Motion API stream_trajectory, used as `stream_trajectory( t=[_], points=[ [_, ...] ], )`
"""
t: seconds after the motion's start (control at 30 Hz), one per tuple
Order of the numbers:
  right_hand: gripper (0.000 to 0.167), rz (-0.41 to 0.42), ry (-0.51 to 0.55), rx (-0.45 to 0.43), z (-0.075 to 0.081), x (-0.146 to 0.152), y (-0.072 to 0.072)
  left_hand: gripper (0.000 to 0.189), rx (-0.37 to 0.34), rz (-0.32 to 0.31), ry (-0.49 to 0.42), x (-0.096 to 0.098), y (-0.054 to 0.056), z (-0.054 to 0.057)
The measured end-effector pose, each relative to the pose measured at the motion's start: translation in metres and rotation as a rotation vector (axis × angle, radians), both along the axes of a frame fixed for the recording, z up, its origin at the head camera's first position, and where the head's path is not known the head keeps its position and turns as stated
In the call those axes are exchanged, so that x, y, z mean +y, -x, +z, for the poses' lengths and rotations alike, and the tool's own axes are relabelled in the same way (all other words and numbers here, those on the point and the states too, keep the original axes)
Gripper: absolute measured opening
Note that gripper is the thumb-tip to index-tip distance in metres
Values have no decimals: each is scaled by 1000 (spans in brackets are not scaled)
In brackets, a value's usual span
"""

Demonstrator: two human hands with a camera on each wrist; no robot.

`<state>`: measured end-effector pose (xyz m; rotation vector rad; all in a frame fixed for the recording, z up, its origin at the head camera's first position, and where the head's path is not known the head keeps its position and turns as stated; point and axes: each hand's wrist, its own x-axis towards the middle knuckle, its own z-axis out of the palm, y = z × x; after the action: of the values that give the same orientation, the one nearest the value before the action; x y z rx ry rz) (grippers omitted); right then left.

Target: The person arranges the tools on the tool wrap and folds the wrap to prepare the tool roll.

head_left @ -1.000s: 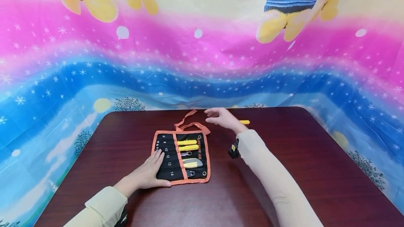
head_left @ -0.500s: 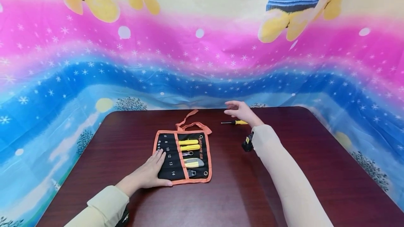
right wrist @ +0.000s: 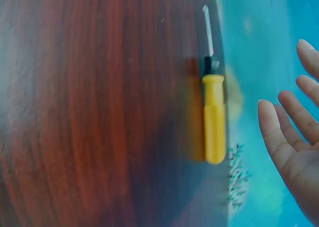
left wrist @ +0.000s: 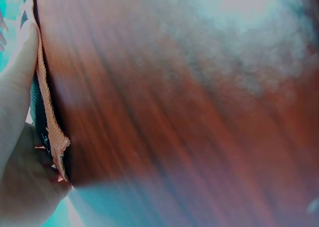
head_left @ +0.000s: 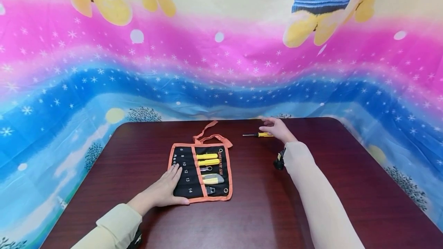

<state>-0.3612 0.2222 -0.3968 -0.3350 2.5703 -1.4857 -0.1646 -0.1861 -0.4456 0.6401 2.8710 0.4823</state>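
Note:
My left hand rests with extended fingers on the left part of a black tool pouch with orange edging. In the pouch's pockets sit two yellow handles, the ring end of a wrench, a utility knife and a small dark metal end. Beyond the pouch on the right, a screwdriver with a yellow handle lies on the table. Just over its handle, my right hand hovers with spread, relaxed fingers and nothing in them. The right wrist view shows these fingers apart from the screwdriver.
Orange tie straps trail from the pouch's far edge across the dark wooden table. A printed cloth backdrop hangs behind the table's far edge and down both sides.
My right hand has moved right, from beyond the pouch to over the screwdriver's handle, uncovering its shaft. My left hand has stayed on the pouch.

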Motion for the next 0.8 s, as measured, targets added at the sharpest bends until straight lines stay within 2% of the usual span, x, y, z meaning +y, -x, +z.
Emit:
stream_trajectory(
  t=[0.37, 0.8],
  points=[
    [56, -39, -62, -27, -20, 19, -2, 113, -6, 8, -7, 0, -1, 0],
    [62, 5, -132, -61, -29, 17, 1, 113, -10, 19, -12, 0, -1, 0]
  ],
)
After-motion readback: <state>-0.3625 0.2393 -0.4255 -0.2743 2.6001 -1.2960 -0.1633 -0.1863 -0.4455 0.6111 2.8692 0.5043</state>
